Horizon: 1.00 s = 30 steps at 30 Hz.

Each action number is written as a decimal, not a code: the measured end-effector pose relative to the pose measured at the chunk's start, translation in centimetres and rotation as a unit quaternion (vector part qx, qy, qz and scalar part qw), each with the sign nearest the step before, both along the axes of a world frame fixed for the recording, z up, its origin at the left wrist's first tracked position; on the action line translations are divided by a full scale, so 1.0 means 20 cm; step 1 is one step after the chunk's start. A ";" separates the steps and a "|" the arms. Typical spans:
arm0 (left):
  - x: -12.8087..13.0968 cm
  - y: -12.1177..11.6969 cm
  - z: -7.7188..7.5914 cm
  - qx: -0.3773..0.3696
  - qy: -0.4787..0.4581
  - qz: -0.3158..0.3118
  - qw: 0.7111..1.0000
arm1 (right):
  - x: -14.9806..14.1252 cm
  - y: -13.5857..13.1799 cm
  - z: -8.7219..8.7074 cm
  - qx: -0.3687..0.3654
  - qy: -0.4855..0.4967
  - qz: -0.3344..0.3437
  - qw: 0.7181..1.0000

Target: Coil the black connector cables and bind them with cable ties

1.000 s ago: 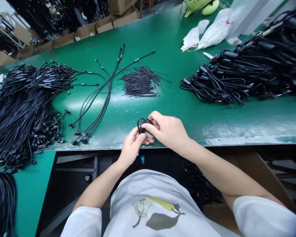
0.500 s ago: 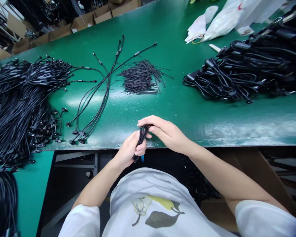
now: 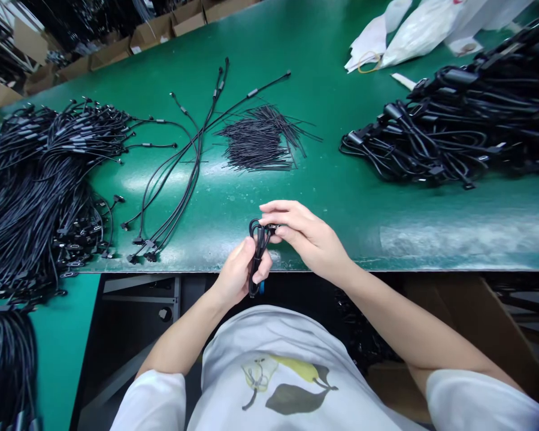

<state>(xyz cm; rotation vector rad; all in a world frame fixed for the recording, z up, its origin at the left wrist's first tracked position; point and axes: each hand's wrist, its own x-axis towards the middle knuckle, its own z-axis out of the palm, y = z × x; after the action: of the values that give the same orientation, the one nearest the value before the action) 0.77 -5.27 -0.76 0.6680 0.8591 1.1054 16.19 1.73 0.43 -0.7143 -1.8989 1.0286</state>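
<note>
A black cable (image 3: 257,250), folded into a small looped bundle, is held upright at the table's front edge. My left hand (image 3: 240,269) is closed around its lower part, with the thumb on the near side. At the top of the bundle my right hand (image 3: 312,242) pinches a short connector end with thumb and fingers; the fingertips partly hide it. Beyond my hands lies a pile of thin black ties (image 3: 258,140). To its left, several loose black cables (image 3: 193,158) stretch across the green table (image 3: 323,179).
A large heap of straight black cables (image 3: 49,179) covers the left side. Bundled cables (image 3: 453,126) are piled at the right. White plastic bags (image 3: 422,36) lie at the back right, and cardboard boxes (image 3: 153,33) line the far edge.
The bundle has turned more upright and shows more of its loops. My right hand's fingers have lifted and spread slightly at its top. The view has shifted a little.
</note>
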 end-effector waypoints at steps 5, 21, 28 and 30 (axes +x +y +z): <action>-0.02 0.01 -0.01 -0.017 -0.068 -0.079 0.994 | 0.01 0.01 0.01 -0.027 0.018 0.048 0.998; -0.03 0.00 -0.02 -0.006 0.040 -0.016 0.999 | 0.01 0.00 -0.03 -0.003 -0.062 0.025 0.998; -0.06 -0.03 -0.03 0.006 0.062 -0.031 0.998 | 0.01 -0.01 -0.04 0.109 -0.076 -0.037 0.990; -0.07 -0.04 -0.03 -0.011 0.047 -0.031 0.998 | 0.01 -0.01 -0.03 0.117 -0.079 -0.042 0.989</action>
<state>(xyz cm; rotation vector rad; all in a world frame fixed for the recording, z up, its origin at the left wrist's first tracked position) -0.59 -6.13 -1.38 0.7295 0.9236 1.0139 16.39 1.47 -0.16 -0.7489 -2.0651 0.6982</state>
